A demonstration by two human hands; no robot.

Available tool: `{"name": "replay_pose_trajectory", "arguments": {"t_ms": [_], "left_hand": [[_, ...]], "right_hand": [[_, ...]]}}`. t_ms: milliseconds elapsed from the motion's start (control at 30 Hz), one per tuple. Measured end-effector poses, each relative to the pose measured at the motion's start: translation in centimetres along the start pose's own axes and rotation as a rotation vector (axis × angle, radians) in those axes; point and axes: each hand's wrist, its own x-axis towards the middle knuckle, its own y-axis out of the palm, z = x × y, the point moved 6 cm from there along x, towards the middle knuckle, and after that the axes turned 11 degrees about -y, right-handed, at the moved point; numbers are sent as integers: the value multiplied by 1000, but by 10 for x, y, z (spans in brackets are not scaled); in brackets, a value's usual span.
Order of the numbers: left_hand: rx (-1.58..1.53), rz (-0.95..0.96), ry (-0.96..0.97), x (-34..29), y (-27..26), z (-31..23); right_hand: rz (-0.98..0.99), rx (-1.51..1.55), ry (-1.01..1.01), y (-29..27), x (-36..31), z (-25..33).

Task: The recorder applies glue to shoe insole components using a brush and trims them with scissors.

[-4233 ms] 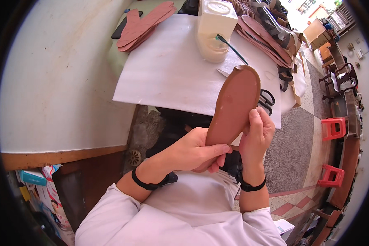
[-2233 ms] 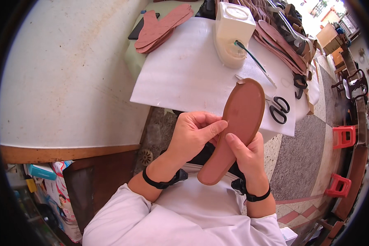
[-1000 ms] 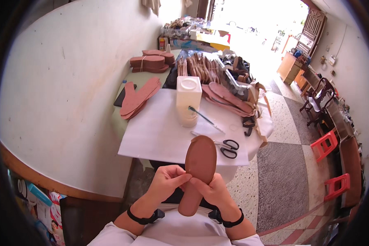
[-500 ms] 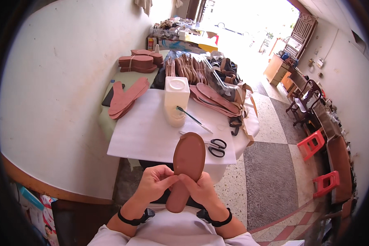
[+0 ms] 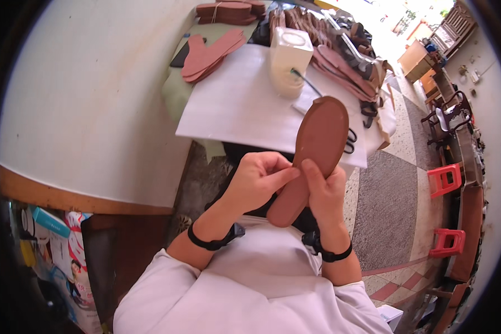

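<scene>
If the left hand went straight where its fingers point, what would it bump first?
Probably the brown sole. The left hand points right, seemingly touching the sole's edge, though depth is hard to judge. The right hand comes next.

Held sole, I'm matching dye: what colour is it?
The sole is reddish brown, clearest in head view.

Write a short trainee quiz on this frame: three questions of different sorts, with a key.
1. Which hand's thumb lies across the facing side of the brown sole?
2. True or false: the scissors are fully in view.
3. What does the green stick lean out of? a) a red stool b) the pale plastic container c) a shoe

Key: 1. The right hand. 2. False; the brown sole hides part of them. 3. b.
</scene>
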Motion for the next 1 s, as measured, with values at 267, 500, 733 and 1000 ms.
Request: {"name": "replay_pose_trajectory", "arguments": {"t_ms": [267,500,733,1000], "left_hand": [[-52,78,-62,-2,-5,8],[-6,104,-103,-2,-2,3],[63,194,-184,-12,-5,0],[31,138,-163,-14,-10,0]], "right_hand": [[5,6,0,-1,0,-12],[-126,-6,-17,-11,5,-13],[-271,144,-36,-35,18,-18],[-263,134,-22,-26,17,-15]]}}
